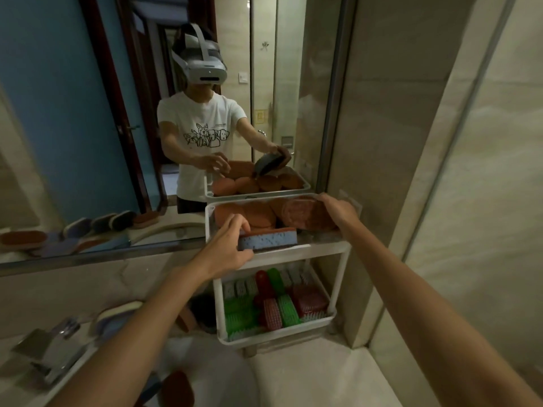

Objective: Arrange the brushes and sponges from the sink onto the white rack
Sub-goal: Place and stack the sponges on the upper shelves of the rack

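A white two-tier rack (342, 257) stands on the counter against the mirror. Its top tray holds several brown-orange oval sponges (258, 214). My left hand (227, 246) pinches a blue sponge with an orange top (269, 239) at the top tray's front rim. My right hand (338, 208) grips a brown oval sponge (305, 214), tilted on edge at the tray's right back. The lower tray (276, 333) is packed with green and red brushes (279, 304).
A chrome faucet (54, 345) stands at the lower left by the sink. More sponges (117, 315) lie behind it, and a brown one (177, 389) at the bottom. A dark brush (202, 312) sits left of the rack. The mirror (117, 142) is behind, a tiled wall on the right.
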`<action>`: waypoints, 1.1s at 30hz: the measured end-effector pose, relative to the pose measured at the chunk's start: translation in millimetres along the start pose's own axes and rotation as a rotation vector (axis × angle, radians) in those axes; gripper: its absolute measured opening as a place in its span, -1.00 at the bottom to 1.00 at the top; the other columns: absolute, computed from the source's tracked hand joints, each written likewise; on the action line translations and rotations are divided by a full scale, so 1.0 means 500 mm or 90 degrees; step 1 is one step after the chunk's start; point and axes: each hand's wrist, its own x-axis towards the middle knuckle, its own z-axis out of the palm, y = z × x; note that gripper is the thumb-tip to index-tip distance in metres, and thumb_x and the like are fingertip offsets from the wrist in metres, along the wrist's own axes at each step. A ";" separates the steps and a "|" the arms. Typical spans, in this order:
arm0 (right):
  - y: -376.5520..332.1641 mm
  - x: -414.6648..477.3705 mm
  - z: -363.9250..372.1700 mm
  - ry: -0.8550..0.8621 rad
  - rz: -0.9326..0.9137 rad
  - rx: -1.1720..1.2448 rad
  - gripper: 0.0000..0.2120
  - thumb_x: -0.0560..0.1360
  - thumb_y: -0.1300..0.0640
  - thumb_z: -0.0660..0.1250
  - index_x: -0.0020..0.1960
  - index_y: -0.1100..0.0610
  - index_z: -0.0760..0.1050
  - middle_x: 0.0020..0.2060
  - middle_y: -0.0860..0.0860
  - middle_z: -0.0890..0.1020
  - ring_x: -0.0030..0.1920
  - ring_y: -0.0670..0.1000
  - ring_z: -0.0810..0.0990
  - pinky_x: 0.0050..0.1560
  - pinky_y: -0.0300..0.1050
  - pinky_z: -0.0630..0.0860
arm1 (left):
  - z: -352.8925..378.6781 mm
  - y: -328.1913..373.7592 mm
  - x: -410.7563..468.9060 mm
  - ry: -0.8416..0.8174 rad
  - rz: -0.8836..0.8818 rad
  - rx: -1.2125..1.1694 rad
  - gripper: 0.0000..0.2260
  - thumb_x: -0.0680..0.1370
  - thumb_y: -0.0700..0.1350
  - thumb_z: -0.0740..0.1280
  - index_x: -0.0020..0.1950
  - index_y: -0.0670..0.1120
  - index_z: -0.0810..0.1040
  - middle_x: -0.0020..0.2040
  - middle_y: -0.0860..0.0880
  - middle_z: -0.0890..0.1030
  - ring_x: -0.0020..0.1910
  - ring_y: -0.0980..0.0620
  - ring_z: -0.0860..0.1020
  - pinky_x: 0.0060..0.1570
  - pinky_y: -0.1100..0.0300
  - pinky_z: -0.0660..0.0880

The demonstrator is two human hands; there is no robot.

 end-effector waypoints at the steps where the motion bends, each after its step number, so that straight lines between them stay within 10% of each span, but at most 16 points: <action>1: 0.002 0.007 0.000 0.003 -0.002 -0.025 -0.55 0.53 -0.16 0.17 0.18 0.18 0.47 0.07 0.12 0.55 0.05 0.10 0.52 0.18 -0.04 0.47 | 0.003 0.002 0.004 -0.010 -0.006 -0.018 -0.75 0.44 -0.04 0.31 -0.05 -0.07 0.26 0.09 -0.09 0.38 0.10 -0.05 0.43 0.01 0.04 0.45; 9: 0.008 0.034 -0.002 0.060 -0.144 -0.237 -0.55 0.58 -0.14 0.08 0.08 0.22 0.50 -0.06 0.13 0.57 -0.13 0.04 0.47 -0.14 -0.13 0.31 | 0.005 0.014 0.055 -0.048 -0.131 -0.026 -0.67 0.49 0.13 0.31 -0.26 0.01 0.22 -0.25 -0.02 0.39 -0.28 0.02 0.39 -0.31 0.16 0.25; 20: 0.017 0.042 -0.009 -0.011 -0.171 -0.375 -0.57 0.61 -0.09 0.06 0.13 0.22 0.51 -0.08 0.15 0.58 -0.06 0.12 0.53 -0.20 -0.15 0.32 | -0.043 -0.006 0.032 -0.070 -0.093 -0.065 -0.68 0.43 -0.15 0.45 0.07 -0.03 0.37 0.14 -0.01 0.40 0.17 0.05 0.41 0.08 0.23 0.34; 33: 0.034 0.044 -0.014 -0.070 -0.231 -0.396 -0.64 0.60 -0.05 0.11 -0.04 0.20 0.53 -0.23 0.07 0.51 -0.13 0.06 0.48 -0.21 -0.17 0.31 | -0.016 -0.004 0.047 -0.109 -0.104 -0.046 -0.76 0.47 -0.06 0.39 0.10 0.02 0.44 0.18 0.00 0.44 0.18 0.07 0.42 0.13 0.23 0.36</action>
